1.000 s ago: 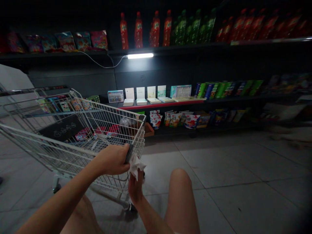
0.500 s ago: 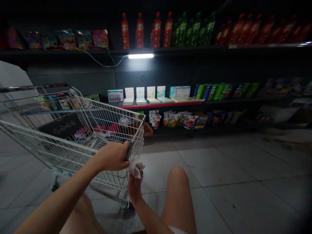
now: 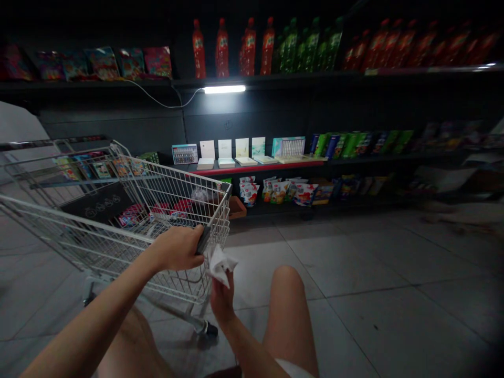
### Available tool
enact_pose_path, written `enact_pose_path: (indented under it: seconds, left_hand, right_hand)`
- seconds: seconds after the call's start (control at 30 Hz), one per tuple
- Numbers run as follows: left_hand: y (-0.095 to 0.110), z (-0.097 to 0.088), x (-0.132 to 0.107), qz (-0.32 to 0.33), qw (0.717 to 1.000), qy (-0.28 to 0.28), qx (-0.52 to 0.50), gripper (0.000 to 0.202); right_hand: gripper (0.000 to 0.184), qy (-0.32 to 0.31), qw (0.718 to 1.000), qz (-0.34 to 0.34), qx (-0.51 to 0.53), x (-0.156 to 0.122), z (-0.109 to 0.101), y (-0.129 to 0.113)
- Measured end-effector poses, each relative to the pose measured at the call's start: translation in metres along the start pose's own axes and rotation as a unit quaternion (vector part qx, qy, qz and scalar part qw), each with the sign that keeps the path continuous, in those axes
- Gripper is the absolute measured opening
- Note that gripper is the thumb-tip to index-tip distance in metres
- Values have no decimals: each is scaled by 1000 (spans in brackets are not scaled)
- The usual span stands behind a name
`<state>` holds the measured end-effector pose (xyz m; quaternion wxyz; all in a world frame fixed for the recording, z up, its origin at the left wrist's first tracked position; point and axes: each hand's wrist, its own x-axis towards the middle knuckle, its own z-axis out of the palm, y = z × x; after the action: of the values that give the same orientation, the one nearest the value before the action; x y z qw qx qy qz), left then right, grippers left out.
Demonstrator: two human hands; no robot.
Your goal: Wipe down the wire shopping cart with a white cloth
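Note:
A wire shopping cart (image 3: 129, 252) stands at the left, its near corner turned toward me. My left hand (image 3: 179, 248) is closed round the top rim at that corner, by a dark grey corner piece (image 3: 203, 240). Just below and to the right, my right hand (image 3: 222, 296) pinches a crumpled white tissue (image 3: 221, 263). The tissue is beside the cart's wire end; whether it touches the wires I cannot tell. A black caster wheel (image 3: 211, 329) shows under the corner.
Behind the cart run dark shelves with red bottles (image 3: 222, 50), green bottles (image 3: 313, 44), white open boxes (image 3: 225, 157) and snack bags (image 3: 277, 190). A tube lamp (image 3: 224, 89) glows beneath the upper shelf. My bent knee (image 3: 289, 294) rises right of the cart above grey floor tiles (image 3: 366, 257).
My right hand has risen slightly with the tissue, which now shows more spread out. My left hand stays on the cart's corner. The whole view has shifted a little.

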<state>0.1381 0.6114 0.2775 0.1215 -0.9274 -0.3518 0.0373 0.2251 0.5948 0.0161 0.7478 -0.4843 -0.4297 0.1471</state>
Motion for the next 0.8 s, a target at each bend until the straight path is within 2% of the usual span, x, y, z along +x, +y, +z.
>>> enact_pose_path:
  seconds: [0.07, 0.17, 0.27, 0.37, 0.5, 0.6, 0.67, 0.73, 0.8]
  left_hand:
    - [0, 0, -1, -2, 1000, -3, -2, 30]
    - [1, 0, -1, -5, 1000, -2, -2, 30]
    - [1, 0, 0, -5, 1000, -3, -1, 29]
    - [1, 1, 0, -4, 1000, -1, 0, 28]
    - [0, 2, -2, -5, 1000, 0, -5, 28]
    - [0, 2, -3, -1, 1000, -2, -6, 28]
    - [1, 2, -3, 0, 1000, -3, -4, 29]
    - [1, 2, -3, 0, 1000, -3, -3, 29]
    - [2, 2, -2, 1, 1000, -1, -5, 28]
  right_hand:
    - [32, 9, 1000, -11, 17, 27, 8, -4]
    - [37, 1, 998, -33, 48, 84, 28, -5]
    - [38, 27, 998, -18, 44, 125, 41, -3]
    - [32, 21, 999, -21, 27, 124, 34, -8]
    - [31, -71, 995, -73, 23, 95, 3, -31]
    - [35, -54, 989, -139, 24, 105, -10, -53]
    - [34, -75, 979, -190, 20, 135, -7, -62]
    - [30, -151, 962, -228, 2, 175, 2, -63]
    - [29, -199, 951, -233, -34, 215, 9, -58]
